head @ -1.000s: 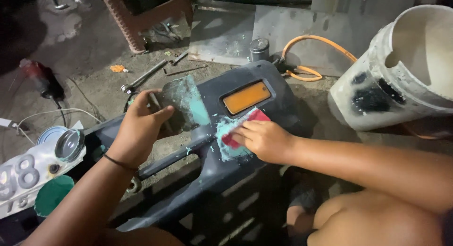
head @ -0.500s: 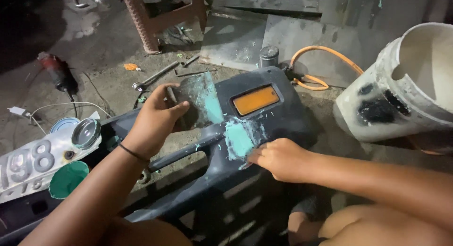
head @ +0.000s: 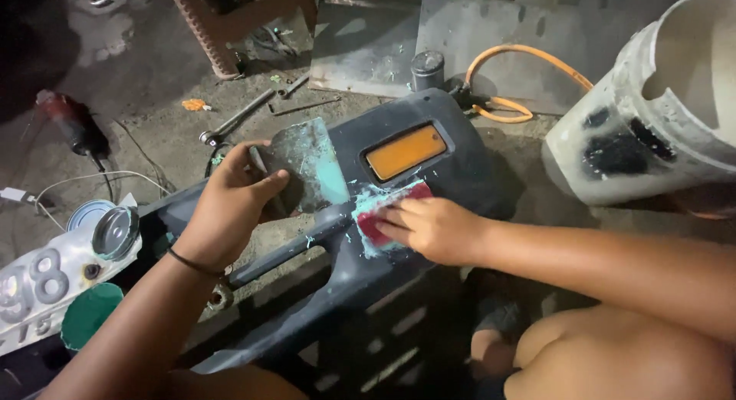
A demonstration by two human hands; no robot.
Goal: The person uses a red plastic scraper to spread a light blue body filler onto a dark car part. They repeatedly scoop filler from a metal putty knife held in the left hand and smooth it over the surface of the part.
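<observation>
Midway through filling — right hand [head: 433, 230] pressing red spreader [head: 383, 220] into teal putty [head: 368, 212] on grey bumper [head: 399, 246] below orange reflector [head: 405, 151], left hand [head: 230, 204] gripping smeared mixing board [head: 307, 166] — patch unsmoothed.

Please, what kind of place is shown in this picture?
Probably an informal vehicle body-repair spot on a concrete floor. A dark bumper smeared with green filler, a wrench and an orange hose on the ground suggest it.
</observation>
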